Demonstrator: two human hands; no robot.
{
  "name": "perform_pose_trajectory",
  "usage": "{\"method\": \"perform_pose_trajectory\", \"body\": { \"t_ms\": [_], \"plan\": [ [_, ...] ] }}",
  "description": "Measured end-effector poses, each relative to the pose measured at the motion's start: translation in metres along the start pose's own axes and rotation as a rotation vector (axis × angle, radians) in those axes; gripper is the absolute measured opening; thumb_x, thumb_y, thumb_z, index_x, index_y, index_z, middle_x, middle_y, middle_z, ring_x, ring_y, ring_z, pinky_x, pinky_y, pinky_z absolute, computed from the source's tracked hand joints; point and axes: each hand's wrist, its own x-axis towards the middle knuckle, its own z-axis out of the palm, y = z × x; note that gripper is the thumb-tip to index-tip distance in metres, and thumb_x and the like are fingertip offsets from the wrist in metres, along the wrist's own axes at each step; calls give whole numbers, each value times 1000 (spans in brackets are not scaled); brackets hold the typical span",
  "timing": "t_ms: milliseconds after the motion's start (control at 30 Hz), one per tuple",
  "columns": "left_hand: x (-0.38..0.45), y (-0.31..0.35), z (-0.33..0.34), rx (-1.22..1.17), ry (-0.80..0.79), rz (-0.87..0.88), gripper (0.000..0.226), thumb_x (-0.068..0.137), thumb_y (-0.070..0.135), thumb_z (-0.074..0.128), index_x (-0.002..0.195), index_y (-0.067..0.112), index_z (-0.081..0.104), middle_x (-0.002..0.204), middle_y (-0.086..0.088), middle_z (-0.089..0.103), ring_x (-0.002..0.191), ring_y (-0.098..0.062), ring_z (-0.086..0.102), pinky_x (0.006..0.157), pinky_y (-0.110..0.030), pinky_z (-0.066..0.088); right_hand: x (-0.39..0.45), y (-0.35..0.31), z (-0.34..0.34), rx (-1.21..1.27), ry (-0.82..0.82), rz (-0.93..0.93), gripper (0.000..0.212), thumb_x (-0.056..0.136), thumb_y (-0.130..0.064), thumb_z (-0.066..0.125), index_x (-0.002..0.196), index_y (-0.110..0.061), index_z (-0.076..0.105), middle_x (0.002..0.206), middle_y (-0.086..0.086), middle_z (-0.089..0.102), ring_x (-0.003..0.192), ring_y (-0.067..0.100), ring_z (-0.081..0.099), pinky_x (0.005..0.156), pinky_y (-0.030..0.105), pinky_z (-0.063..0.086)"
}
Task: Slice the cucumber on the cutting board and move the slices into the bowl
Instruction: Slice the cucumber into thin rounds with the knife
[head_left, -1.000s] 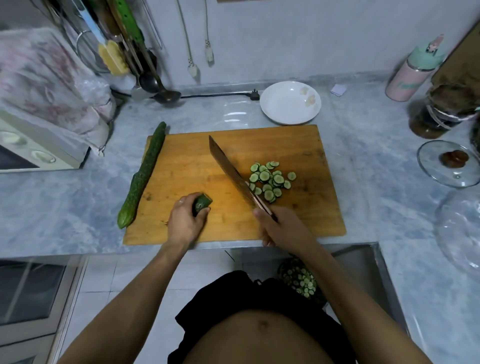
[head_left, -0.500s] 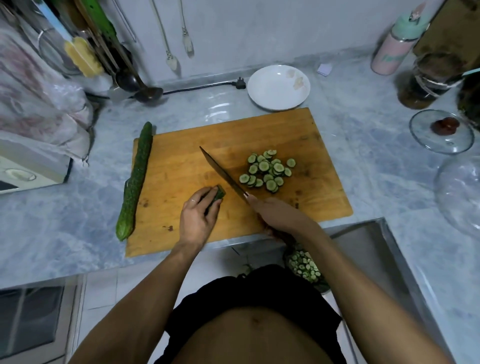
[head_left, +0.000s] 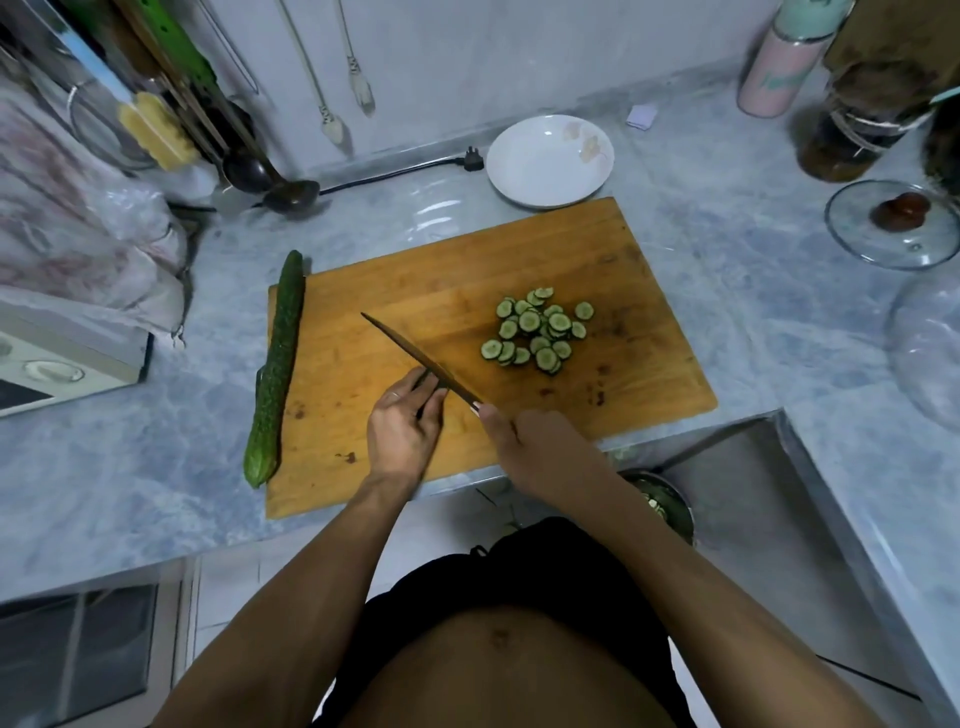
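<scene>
Your left hand (head_left: 402, 422) pinches a nearly hidden cucumber stub against the knife (head_left: 415, 358) gripped in your right hand (head_left: 535, 441), the blade angling away to your far left. Beyond the blade to the right lie the slices (head_left: 540, 330); the whole cucumber (head_left: 275, 364) lies lengthwise off to the left.

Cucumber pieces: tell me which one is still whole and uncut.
The long whole cucumber lying along the cutting board's left edge. The others are round slices piled on the board's right, and the left hand covers any stub.
</scene>
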Motion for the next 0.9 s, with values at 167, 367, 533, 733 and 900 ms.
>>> {"method": "perform_pose_trajectory", "body": {
  "t_ms": [167,367,533,733,900],
  "plan": [
    [-1,3,2,-33,16,4,30,92,22,53,109,11,75,124,-4,67,108,-23,64,90,-33,53,-5,-2,-1,-24,-11,-26,64,103,-54,23,64,-13,53,63,1,51,60,14,47,61,29,32],
    [-1,5,4,-48,30,-62,34,92,29,52,108,12,76,122,-7,68,110,-25,65,91,-38,53,2,-3,-7,-9,-37,-38,68,103,-55,22,62,-11,53,64,6,55,60,14,51,56,30,35],
    [0,10,4,-30,33,-126,27,90,21,62,108,6,75,119,-13,69,111,-27,64,98,-36,50,9,-4,-14,-26,-63,-43,72,103,-56,16,73,-8,60,78,15,63,78,28,60,75,34,46],
    [-1,13,3,-11,45,-117,34,90,27,54,107,5,76,118,-12,69,109,-27,65,96,-39,52,19,-7,-4,-15,-85,26,66,103,-57,16,66,-15,52,71,7,55,76,27,55,74,32,37],
    [-1,12,5,-14,64,-120,32,91,25,57,106,5,76,117,-14,69,106,-27,66,96,-32,51,30,-13,-1,-2,-97,81,71,103,-56,15,91,-4,63,98,21,63,97,33,58,81,32,37]
  ]
}}
